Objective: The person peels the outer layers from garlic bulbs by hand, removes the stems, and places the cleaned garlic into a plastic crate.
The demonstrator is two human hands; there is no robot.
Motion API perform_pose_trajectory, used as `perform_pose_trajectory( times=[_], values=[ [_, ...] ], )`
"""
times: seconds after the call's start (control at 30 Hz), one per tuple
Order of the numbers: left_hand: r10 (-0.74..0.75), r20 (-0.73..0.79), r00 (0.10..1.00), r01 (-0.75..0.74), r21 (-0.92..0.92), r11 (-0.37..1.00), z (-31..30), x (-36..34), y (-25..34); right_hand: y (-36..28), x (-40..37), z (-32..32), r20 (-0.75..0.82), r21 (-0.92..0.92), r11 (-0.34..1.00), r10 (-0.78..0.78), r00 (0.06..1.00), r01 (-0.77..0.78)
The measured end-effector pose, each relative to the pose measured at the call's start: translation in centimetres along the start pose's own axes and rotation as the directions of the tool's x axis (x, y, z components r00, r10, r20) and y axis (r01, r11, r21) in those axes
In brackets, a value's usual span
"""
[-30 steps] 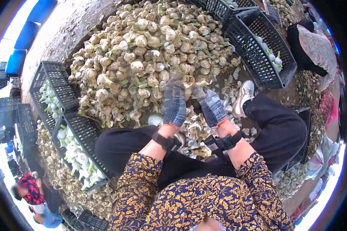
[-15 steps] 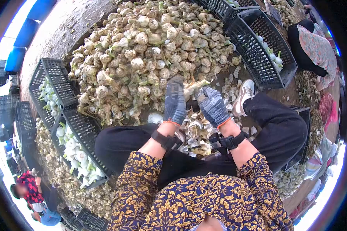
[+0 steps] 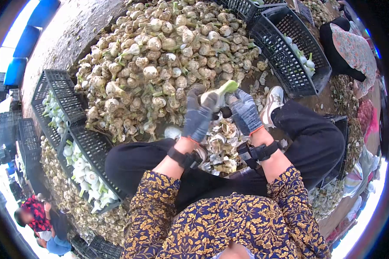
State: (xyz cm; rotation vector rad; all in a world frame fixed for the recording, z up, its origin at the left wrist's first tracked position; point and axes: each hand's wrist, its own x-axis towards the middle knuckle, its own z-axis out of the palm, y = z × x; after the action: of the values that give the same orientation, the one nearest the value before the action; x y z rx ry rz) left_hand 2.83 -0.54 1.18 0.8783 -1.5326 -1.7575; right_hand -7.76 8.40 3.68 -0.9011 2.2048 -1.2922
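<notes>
A garlic bulb (image 3: 220, 91) with a pale green stem is held between my gloved hands, over the front of the large heap of garlic. My left hand (image 3: 198, 113) is closed around the bulb end, which its fingers partly hide. Curled against the other side, near the stem, the fingers of my right hand (image 3: 245, 111) pinch at the garlic. Both gloves are grey knit with dark, worn fingers. Below the hands lies a pile of loose garlic skins (image 3: 222, 144), between my crossed legs.
The heap of unpeeled garlic (image 3: 160, 56) spreads ahead. Black crates (image 3: 97, 149) with white peeled bulbs (image 3: 85, 172) stand at my left, and another crate (image 3: 285, 56) stands front right. One person (image 3: 354, 54) sits at far right, another (image 3: 36, 216) at lower left.
The garlic between my hands now shows a smoother, pale green stem, tilted up to the right. My right hand has shifted slightly right, and my left fingers have opened out around the bulb.
</notes>
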Motion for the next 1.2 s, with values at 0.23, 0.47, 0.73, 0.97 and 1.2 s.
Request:
perform_pose_trajectory(
  times=[0.23,0.47,0.73,0.97,1.2],
  values=[
    [-0.294,0.201,0.934,0.25,0.217,0.944,-0.4,-0.2,2.0,2.7,-0.4,0.6,0.002,-0.37,0.869,-0.353,0.935,0.329],
    [-0.597,0.402,0.694,0.718,-0.449,0.531,-0.5,-0.1,2.8,7.1,0.6,1.2,0.069,0.221,0.972,-0.093,0.993,0.076],
    [-0.488,0.082,0.869,0.494,-0.064,0.867,-0.5,0.4,0.1,-0.4,-0.8,-0.1,-0.009,0.058,0.967,-0.25,0.968,0.25],
    [-0.61,0.162,0.776,0.582,-0.559,0.591,-1.5,0.7,-0.5,8.5,-0.4,-3.1,0.017,0.49,0.832,0.291,0.956,-0.262],
    [-0.46,0.035,0.887,0.444,-0.337,0.83,-0.8,0.2,1.2,4.4,-0.6,-3.5,0.546,-0.624,0.675,0.016,0.838,0.394]
  ],
)
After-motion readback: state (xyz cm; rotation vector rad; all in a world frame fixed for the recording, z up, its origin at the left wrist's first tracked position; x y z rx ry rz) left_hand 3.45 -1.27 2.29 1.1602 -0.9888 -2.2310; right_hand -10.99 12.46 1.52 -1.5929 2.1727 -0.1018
